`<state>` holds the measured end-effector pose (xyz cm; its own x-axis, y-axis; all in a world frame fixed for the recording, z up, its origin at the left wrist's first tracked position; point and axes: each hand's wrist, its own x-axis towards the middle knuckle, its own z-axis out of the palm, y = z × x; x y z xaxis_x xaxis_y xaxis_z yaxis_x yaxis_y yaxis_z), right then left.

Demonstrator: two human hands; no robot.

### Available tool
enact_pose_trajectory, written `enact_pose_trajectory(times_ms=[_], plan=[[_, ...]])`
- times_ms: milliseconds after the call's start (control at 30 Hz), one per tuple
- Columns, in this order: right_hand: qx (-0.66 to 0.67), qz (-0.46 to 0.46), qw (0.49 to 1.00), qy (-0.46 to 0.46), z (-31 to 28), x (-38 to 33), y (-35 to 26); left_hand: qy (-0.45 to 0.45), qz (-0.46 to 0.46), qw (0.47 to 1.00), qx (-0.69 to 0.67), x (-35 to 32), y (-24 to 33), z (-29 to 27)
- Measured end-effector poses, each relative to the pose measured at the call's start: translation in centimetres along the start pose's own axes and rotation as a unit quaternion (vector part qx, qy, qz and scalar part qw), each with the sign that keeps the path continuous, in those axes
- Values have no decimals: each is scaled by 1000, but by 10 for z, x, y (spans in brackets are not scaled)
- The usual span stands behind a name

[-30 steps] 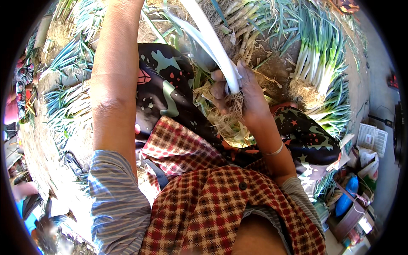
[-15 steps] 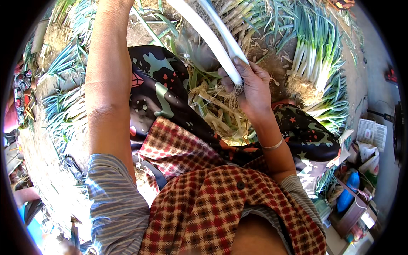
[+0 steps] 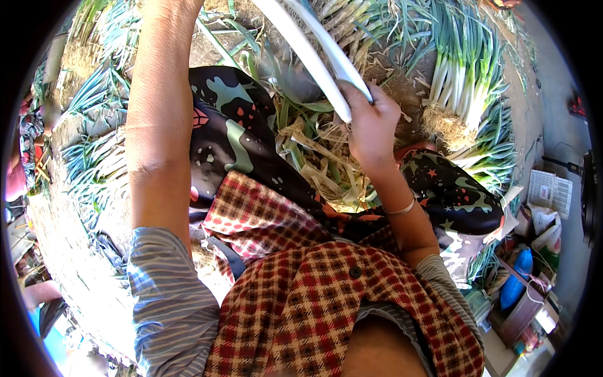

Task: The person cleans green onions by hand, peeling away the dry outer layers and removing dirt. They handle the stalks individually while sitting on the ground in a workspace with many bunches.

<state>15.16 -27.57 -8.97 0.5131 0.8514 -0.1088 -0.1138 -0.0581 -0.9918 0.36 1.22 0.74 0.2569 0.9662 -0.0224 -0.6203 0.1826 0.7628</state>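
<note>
My right hand [image 3: 372, 129] is closed around the lower end of a long white green onion [image 3: 311, 60]. A second pale length [image 3: 333, 50] runs beside it into the same grip. I cannot tell whether it is another stalk or a peeled layer. The root end is mostly hidden by my fingers. My left forearm [image 3: 160, 94] reaches up past the top edge, and the left hand itself is out of view. Below my right hand, dry husks and peeled leaves [image 3: 320, 169] lie heaped between my knees.
A bundle of green onions [image 3: 461, 81] with bushy roots lies at the right, with more onions [image 3: 493, 157] below it. Other onion piles [image 3: 97, 160] line the left side. At the lower right stand a blue bottle [image 3: 515, 279] and a white plastic basket [image 3: 549, 195].
My right hand has turned and closed further around the root end, covering the roots that showed before. The white lengths have shifted slightly left and downward.
</note>
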Motion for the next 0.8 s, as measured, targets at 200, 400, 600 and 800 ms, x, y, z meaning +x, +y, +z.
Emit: enact_pose_trajectory(times_ms=[200,400,600,800], plan=[[315,316,871,-206,-18,5,2,-252,-9,951,-182,12,7,-14],[-254,-191,946,-64,-29,17,12,-283,-6,940,-188,13,21,-10],[-112,-139,969,-171,9,2,17,-227,-47,950,-208,-21,4,-15],[-63,-39,979,-189,4,-11,34,-60,18,997,-38,-24,-11,28]])
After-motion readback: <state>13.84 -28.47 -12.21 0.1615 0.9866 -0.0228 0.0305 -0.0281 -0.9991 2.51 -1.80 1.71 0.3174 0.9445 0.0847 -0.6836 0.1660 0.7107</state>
